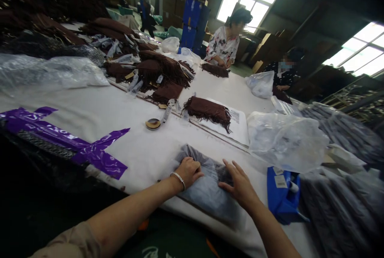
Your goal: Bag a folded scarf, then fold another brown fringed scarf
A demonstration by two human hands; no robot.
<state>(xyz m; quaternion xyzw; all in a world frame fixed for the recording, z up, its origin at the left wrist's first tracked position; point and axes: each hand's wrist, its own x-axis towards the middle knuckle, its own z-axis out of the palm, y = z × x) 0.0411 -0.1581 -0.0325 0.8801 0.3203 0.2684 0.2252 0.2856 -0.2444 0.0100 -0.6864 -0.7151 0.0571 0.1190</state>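
A clear plastic bag with dark folded cloth inside lies at the near edge of the white-covered table. My left hand, with a bracelet at the wrist, has its fingers curled closed on the bag's upper left part. On the bag's right side rests my right hand, open with the fingers spread. Just beyond the bag is a folded brown fringed scarf on a white printed sheet. A small round dish with something yellowish in it sits to the left.
Brown fringed scarves are heaped at the back left. Purple tape marks the left edge. To the right are a blue box, loose clear bags and packed dark bundles. A co-worker stands across the table.
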